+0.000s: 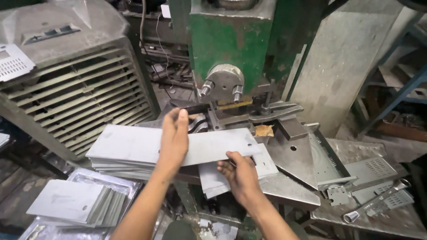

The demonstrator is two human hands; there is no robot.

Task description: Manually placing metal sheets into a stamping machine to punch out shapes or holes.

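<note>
The left hand (174, 135) lies flat, fingers stretched out and together, palm down on a long grey metal sheet (147, 144) that tops a stack of sheets (115, 162) at the front of a green press machine (231, 40). The fingertips reach toward the dark tooling under the machine's round head. The right hand (240, 171) is closed on the near edge of the same metal sheet, thumb on top and fingers curled beneath, close to the sheet's right end, where a small hole shows. Under that end lie a few shorter sheets (218, 178), partly covered by the right hand and overhanging the front of the desk (289, 191).

Right of the hands, an angled steel plate (293, 158) with a hole rests on the desk, and beside it a perforated panel (327, 155) leans at a slope. Farther right lie a flat vented plate (373, 168), a small bracket (338, 194) and a wrench (378, 201). Lower left, a second pile of square blanks (75, 203) sits fanned out on a shiny tray (120, 182). Behind it stands a big grey air cooler (71, 75) with slatted louvres
</note>
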